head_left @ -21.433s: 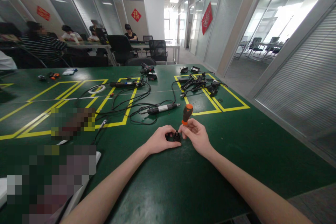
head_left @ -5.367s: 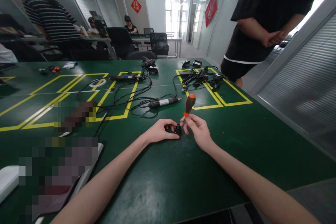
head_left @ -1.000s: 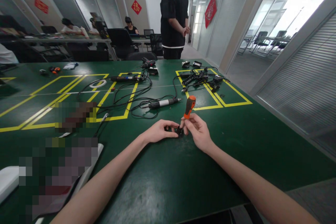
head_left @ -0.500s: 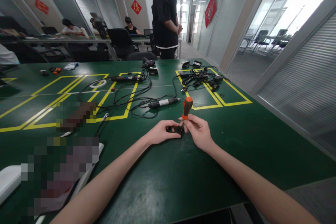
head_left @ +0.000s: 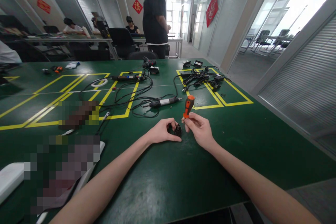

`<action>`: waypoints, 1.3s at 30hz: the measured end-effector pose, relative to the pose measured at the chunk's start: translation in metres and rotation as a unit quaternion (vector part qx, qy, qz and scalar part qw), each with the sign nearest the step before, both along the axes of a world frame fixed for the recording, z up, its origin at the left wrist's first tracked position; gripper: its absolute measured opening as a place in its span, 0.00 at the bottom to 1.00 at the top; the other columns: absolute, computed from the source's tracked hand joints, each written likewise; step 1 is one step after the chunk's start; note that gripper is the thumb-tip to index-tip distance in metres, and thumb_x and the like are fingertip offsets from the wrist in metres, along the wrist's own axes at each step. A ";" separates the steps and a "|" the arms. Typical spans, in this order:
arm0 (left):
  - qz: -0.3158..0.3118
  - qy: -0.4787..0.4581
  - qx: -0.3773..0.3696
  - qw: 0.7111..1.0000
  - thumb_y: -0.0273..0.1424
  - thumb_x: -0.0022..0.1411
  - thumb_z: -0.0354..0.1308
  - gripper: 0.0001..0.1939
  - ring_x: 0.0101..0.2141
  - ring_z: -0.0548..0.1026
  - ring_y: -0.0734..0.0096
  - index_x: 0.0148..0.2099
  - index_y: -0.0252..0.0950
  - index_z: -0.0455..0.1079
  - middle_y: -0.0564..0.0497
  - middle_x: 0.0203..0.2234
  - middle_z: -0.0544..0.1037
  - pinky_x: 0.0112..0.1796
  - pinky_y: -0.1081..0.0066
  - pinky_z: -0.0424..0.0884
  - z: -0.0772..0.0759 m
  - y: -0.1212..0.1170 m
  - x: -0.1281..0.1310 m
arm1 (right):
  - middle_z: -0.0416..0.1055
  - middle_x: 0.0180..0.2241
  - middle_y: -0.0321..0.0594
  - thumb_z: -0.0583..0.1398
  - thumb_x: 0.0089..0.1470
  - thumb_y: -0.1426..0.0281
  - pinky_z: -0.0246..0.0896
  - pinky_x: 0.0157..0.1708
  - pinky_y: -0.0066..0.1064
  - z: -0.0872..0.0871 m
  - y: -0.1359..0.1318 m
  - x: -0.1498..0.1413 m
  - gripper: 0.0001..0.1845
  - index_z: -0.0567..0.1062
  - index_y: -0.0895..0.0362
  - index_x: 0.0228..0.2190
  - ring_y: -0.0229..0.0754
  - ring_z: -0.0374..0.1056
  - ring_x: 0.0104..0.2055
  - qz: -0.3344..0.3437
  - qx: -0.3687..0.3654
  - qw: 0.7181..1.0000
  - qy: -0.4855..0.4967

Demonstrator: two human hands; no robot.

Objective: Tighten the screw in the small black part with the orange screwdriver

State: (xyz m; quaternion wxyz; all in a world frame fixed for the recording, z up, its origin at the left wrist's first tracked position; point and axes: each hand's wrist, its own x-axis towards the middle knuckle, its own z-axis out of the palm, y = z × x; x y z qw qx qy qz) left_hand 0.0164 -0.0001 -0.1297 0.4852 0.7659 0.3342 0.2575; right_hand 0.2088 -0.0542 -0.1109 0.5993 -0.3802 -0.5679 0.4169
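Note:
In the head view, my right hand (head_left: 201,129) grips a screwdriver (head_left: 189,105) with a stubby orange-and-black handle, held upright and slightly tilted. Its shaft is mostly hidden by my fingers. My left hand (head_left: 161,131) curls round a small black part (head_left: 178,130) with a raised round top, low at the green table. The thumb lies along its near side, and the fingers bend behind it. A small gap shows between the screwdriver and the black part. What the part belongs to I cannot make out.
Beyond my hands lies a corded electric screwdriver (head_left: 164,102) with looping cable. Black parts and cables (head_left: 201,78) pile up at the back right, near a power drill (head_left: 148,63). Yellow tape (head_left: 131,99) marks the green table (head_left: 147,189). A person (head_left: 155,14) stands behind it.
The screwdriver has lifted off the black part and shifted slightly right with my right hand. My left thumb has opened out a little, showing more of the part. The standing person has moved left.

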 end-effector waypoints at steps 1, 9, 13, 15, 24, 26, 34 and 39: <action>-0.007 0.001 -0.002 1.000 0.40 0.43 0.78 0.25 0.34 0.72 0.69 0.31 0.35 0.66 0.50 0.35 0.78 0.36 0.71 0.66 0.001 0.001 -0.001 | 0.73 0.27 0.37 0.66 0.58 0.56 0.65 0.25 0.31 0.001 0.000 0.000 0.15 0.78 0.56 0.32 0.35 0.64 0.22 0.006 -0.001 1.000 0.005; -0.037 0.014 -0.029 0.999 0.37 0.48 0.75 0.23 0.33 0.71 0.71 0.45 0.34 0.77 0.54 0.31 0.76 0.36 0.71 0.65 0.010 0.003 -0.005 | 0.74 0.28 0.35 0.74 0.47 0.61 0.66 0.26 0.30 0.001 -0.002 -0.001 0.15 0.76 0.55 0.30 0.36 0.66 0.24 -0.002 -0.020 0.999 0.039; -0.026 0.014 -0.037 0.999 0.39 0.45 0.77 0.22 0.29 0.66 0.75 0.39 0.33 0.77 0.57 0.26 0.71 0.32 0.73 0.62 0.007 0.002 -0.003 | 0.74 0.31 0.37 0.74 0.47 0.60 0.64 0.24 0.30 0.001 0.001 -0.001 0.15 0.78 0.56 0.25 0.35 0.64 0.24 0.001 -0.003 1.000 0.025; -0.016 0.009 -0.037 0.999 0.40 0.44 0.77 0.22 0.28 0.65 0.76 0.36 0.33 0.75 0.58 0.25 0.69 0.31 0.73 0.60 0.005 0.001 -0.002 | 0.74 0.29 0.37 0.71 0.51 0.58 0.64 0.23 0.30 0.001 0.001 -0.001 0.14 0.80 0.56 0.27 0.35 0.63 0.23 0.015 -0.008 1.000 0.020; -0.035 -0.012 -0.051 0.998 0.37 0.47 0.76 0.27 0.37 0.75 0.68 0.49 0.35 0.77 0.50 0.38 0.80 0.40 0.70 0.68 0.005 0.006 -0.007 | 0.75 0.28 0.35 0.73 0.47 0.57 0.67 0.25 0.29 -0.003 -0.001 -0.005 0.19 0.75 0.55 0.33 0.36 0.66 0.24 0.009 -0.044 0.998 0.050; -0.033 -0.010 -0.056 0.998 0.38 0.47 0.76 0.23 0.36 0.75 0.68 0.45 0.35 0.78 0.51 0.35 0.81 0.40 0.69 0.69 0.005 0.008 -0.008 | 0.75 0.29 0.36 0.72 0.48 0.57 0.66 0.25 0.29 -0.002 -0.001 -0.004 0.17 0.76 0.55 0.31 0.35 0.65 0.24 0.003 -0.037 0.999 0.039; -0.032 -0.015 -0.068 0.997 0.37 0.46 0.76 0.20 0.33 0.75 0.70 0.39 0.33 0.78 0.51 0.32 0.80 0.39 0.70 0.69 0.003 0.009 -0.008 | 0.77 0.29 0.37 0.68 0.54 0.55 0.68 0.26 0.31 0.001 -0.001 -0.003 0.17 0.77 0.55 0.37 0.35 0.66 0.23 0.023 -0.036 0.998 0.046; -0.035 -0.032 -0.072 0.996 0.35 0.47 0.76 0.20 0.36 0.75 0.69 0.40 0.33 0.76 0.50 0.35 0.81 0.42 0.68 0.70 0.005 0.008 -0.008 | 0.75 0.27 0.35 0.73 0.48 0.59 0.67 0.26 0.30 -0.001 -0.002 -0.004 0.17 0.75 0.55 0.32 0.36 0.67 0.24 0.007 -0.045 0.998 0.042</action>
